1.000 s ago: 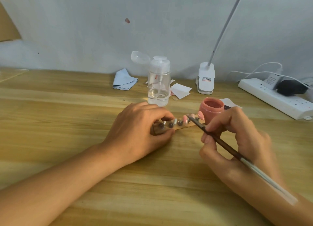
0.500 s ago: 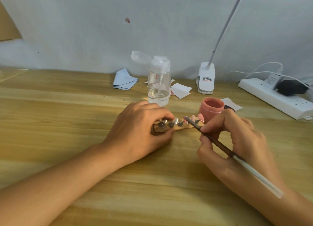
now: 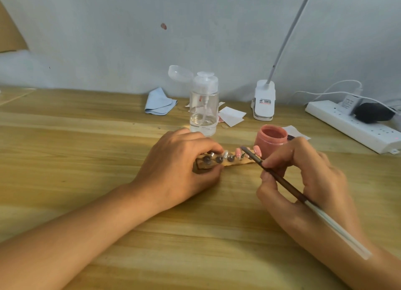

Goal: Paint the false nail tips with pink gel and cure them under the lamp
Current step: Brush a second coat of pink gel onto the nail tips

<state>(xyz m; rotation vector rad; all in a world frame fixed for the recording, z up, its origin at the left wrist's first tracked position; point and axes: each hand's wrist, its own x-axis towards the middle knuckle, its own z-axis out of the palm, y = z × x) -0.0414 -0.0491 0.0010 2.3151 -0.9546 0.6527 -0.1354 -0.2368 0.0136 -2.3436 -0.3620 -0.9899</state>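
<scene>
One left hand (image 3: 180, 168); one right hand (image 3: 303, 174); one brush (image 3: 282, 181); one gel jar (image 3: 271, 137); one wooden strip (image 3: 234, 163); two pink nail tips (image 3: 257, 151); one pump bottle (image 3: 204, 107); one lamp (image 3: 263, 100); one power strip (image 3: 351, 126)

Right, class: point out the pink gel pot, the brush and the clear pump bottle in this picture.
pink gel pot (image 3: 270, 146): head view, on its front wall.
brush (image 3: 284, 184): head view, on the dark handle between thumb and fingers.
clear pump bottle (image 3: 203, 107): head view, on its transparent body.
</scene>
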